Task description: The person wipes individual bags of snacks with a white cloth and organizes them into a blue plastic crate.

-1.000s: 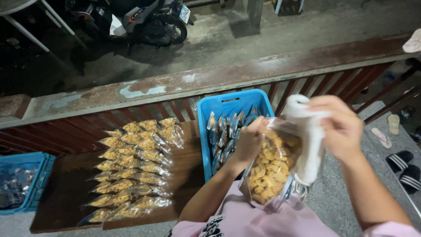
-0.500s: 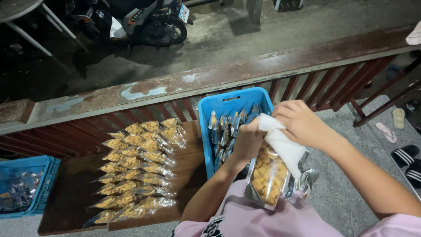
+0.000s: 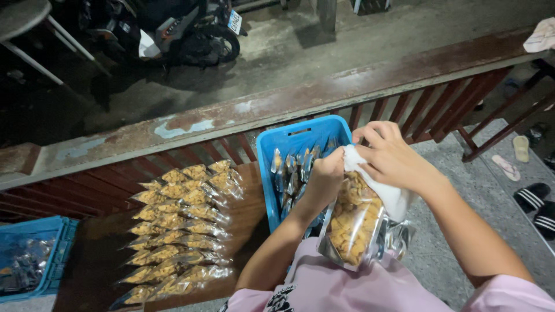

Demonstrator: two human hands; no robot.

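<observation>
Both hands, left hand (image 3: 326, 176) and right hand (image 3: 388, 156), fingers closed on the mouth of the clear snack bag (image 3: 354, 222) above the lap beside the blue crate (image 3: 295, 141); a loosened grip would likely spill the snacks.

rows of small snack packets (image 3: 179, 225) lined up on wooden counter (image 3: 243, 231), second blue crate (image 3: 32, 254) far left, rusty railing (image 3: 277, 104) behind, scooter (image 3: 173, 29) parked below, sandals (image 3: 535, 199) on floor right
</observation>
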